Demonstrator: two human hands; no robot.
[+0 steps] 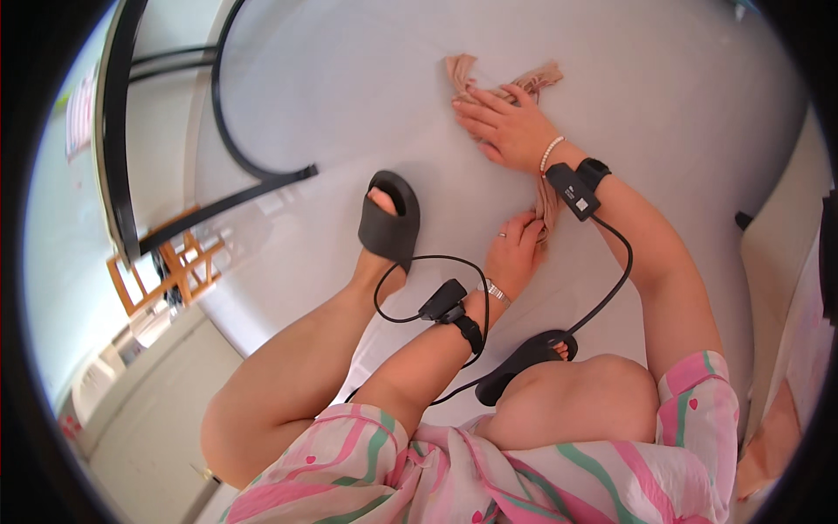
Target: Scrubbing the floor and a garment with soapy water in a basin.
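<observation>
A long, bunched pinkish-tan cloth (547, 194) lies on the pale grey floor, its kind not plain. At the far end it splits into two short crumpled ends, one upright and one slanting right. My right hand (511, 131) rests over the cloth just below that split, fingers stretched out and nothing gripped. Nearer to me, my left hand (515, 253) has its fingers curled on the cloth's near end, pinching it. Part of the cloth is hidden beneath both hands.
Black cables (624, 271) loop from the dark devices strapped to my wrists. My feet in black slippers (388, 223) stand left and near right. A black curved metal frame (223, 105) rises at far left, with a wooden rack (188, 266) below it.
</observation>
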